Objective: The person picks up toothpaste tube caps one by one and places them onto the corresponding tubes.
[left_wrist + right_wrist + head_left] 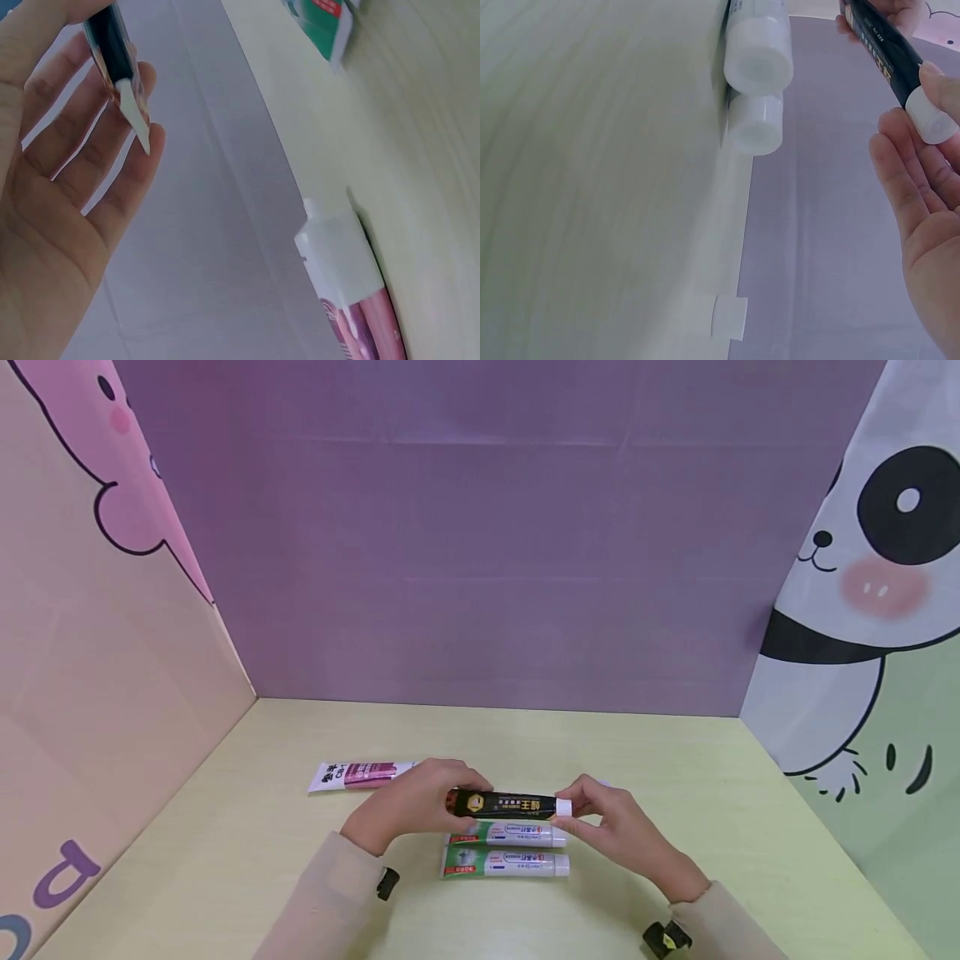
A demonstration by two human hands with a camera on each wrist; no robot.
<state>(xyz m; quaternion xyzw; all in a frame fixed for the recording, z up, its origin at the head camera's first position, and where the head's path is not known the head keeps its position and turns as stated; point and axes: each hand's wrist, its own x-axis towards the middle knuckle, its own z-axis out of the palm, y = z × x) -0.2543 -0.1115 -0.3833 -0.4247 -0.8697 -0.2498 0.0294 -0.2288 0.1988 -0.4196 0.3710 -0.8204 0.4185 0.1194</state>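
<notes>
"How are your hands posed?"
"Angled inward: my left hand pinches the black tube by its tail, my right hand by its white cap, raised near 2 green-and-white tubes."

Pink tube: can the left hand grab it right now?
Probably not: the left hand is holding the black tube, though the pink tube lies close by with nothing seen on top.
</notes>
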